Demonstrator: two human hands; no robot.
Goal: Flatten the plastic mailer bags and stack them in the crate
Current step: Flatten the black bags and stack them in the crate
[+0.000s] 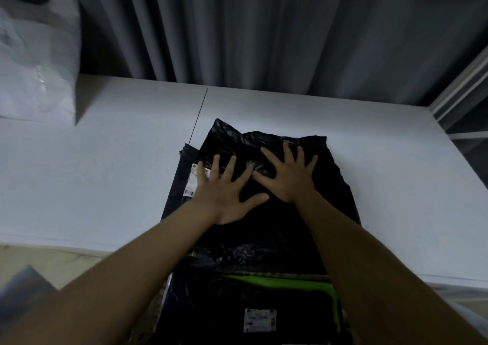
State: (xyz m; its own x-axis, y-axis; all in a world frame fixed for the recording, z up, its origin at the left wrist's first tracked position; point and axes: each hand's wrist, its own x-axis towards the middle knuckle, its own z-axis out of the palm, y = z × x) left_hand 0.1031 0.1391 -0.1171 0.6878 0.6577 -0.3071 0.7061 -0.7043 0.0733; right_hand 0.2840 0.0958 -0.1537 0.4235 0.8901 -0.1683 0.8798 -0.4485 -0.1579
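While both hands, left hand (224, 189) and right hand (287, 175), are pressing flat-fingered on the black mailer bag (264, 212) at the table (105, 173) near edge, sweeping outward is probably best for pushing air out.

Both hands (258, 183) lie side by side on the mailer bag (277, 226) on the table (105, 160).

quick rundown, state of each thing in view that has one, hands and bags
left hand: open, fingers spread, pressing flat on the top black mailer
right hand: open, fingers spread, pressing the same mailer
top black mailer: lying on the table, still wrinkled at its far edge
mailer underneath: flat, white label showing
green-trimmed bag: near edge, lying flat
white bag: far left, puffy, not flattened
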